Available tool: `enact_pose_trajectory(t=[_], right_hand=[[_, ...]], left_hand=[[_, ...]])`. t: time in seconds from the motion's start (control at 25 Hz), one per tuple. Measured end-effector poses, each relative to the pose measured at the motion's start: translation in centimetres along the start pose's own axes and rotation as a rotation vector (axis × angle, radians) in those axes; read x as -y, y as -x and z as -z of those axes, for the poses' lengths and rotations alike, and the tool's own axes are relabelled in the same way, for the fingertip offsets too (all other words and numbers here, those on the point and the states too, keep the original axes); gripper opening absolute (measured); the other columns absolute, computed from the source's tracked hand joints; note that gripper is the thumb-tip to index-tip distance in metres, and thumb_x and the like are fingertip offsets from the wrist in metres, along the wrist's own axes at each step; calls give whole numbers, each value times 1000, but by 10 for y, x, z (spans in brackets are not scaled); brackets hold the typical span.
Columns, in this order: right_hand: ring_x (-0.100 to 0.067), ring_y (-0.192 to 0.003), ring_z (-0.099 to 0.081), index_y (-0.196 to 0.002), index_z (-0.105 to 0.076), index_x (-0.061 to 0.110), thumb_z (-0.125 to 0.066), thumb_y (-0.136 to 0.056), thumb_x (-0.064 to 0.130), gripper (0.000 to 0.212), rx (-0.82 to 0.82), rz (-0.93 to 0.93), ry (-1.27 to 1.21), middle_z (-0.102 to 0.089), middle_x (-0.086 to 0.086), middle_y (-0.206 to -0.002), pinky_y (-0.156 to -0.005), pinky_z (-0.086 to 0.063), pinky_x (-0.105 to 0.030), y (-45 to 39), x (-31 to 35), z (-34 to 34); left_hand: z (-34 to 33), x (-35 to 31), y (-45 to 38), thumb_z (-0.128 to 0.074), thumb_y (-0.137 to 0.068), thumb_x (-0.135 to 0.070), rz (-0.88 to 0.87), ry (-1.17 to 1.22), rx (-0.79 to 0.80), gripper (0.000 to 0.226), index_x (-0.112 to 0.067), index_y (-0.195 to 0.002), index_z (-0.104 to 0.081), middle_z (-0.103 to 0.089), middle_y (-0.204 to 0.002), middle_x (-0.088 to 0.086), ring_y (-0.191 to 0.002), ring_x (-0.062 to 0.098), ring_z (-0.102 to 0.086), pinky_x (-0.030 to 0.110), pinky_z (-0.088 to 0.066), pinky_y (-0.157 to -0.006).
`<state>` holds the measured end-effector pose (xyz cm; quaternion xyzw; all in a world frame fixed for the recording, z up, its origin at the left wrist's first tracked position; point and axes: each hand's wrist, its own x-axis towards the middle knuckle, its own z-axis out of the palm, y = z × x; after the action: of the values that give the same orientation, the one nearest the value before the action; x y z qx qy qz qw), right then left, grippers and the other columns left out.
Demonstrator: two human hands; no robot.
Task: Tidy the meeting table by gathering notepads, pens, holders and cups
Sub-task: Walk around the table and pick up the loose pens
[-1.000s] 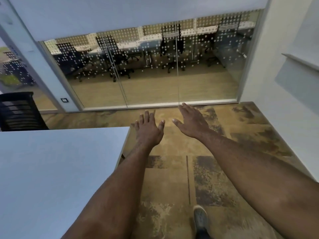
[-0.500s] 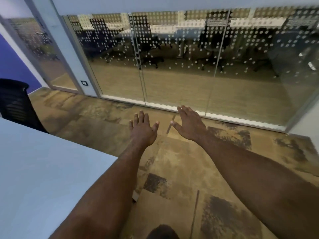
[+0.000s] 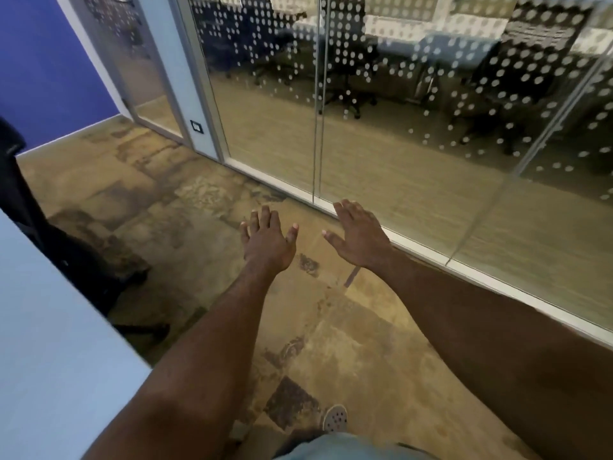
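Both hands, left hand (image 3: 267,242) and right hand (image 3: 360,237), were spread flat, empty. The table (image 3: 49,360) lay near left, nearer the left hand; no notepads showed.

Bare forearms, perhaps grey shorts (image 3: 348,448)

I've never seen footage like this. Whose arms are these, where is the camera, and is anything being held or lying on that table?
No machine here: a person wears a wide-angle camera on the head, looking forward and down, so you see their own arms. The left hand and right hand are stretched out over the carpet with fingers spread, holding nothing. At the lower left is a corner of the pale table; the part in view shows no notepads, pens or cups. A dark office chair stands beside it. Ahead is a dotted glass wall, with more chairs behind it. One shoe shows below.
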<state>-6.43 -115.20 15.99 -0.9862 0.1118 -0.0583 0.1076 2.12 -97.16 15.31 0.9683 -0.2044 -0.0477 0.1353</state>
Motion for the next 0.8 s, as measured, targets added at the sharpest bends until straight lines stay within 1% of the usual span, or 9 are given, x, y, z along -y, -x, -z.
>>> enact_pose_trajectory(t=[0.16, 0.24, 0.4, 0.52, 0.68, 0.8], right_hand=[[-25, -149, -9, -153, -13, 16, -31, -94, 60, 75, 70, 68, -30, -10, -7, -162, -120, -9, -41, -117, -1, -6], [-24, -149, -8, -153, -11, 17, -30, -94, 61, 76, 89, 124, -62, -9, -6, -162, -121, -9, -42, -181, 6, -21], [-23, -149, -11, -152, -16, 17, -34, -93, 60, 75, 71, 265, -114, -14, -6, -161, -120, -13, -43, -311, 27, -55], [-25, -148, -13, -152, -18, 16, -34, -93, 60, 75, 107, 357, -125, -15, -6, -161, -120, -14, -44, -420, 46, -73], [-28, -147, -15, -151, -20, 15, -35, -94, 58, 73, 170, 489, -166, -17, -7, -160, -119, -14, -46, -547, 97, -82], [-25, -148, -15, -151, -21, 16, -34, -95, 58, 71, 201, 591, -207, -18, -6, -160, -119, -12, -43, -615, 152, -92]], left_hand=[[13, 16, -92, -19, -99, -55, 78, -1, -30, 69, -13, -154, -17, 0, -164, 4, -150, 27, 5, 48, 4, -120], [15, 29, -140, -19, -99, -56, 150, 15, -31, 70, -13, -154, -16, 0, -164, 4, -150, 26, 5, 47, 4, -119], [14, 56, -233, -17, -99, -55, 226, 3, -37, 70, -12, -154, -11, 4, -164, 5, -150, 26, 9, 46, 7, -120], [27, 93, -314, -16, -99, -56, 344, 5, -40, 71, -13, -155, -9, 5, -164, 4, -150, 26, 9, 46, 7, -120], [62, 154, -390, -17, -98, -57, 523, -9, -92, 71, -14, -155, -12, 2, -164, 3, -150, 25, 6, 45, 5, -120], [89, 205, -429, -17, -98, -58, 651, -8, -137, 71, -14, -154, -13, 2, -164, 2, -151, 24, 6, 45, 4, -120]])
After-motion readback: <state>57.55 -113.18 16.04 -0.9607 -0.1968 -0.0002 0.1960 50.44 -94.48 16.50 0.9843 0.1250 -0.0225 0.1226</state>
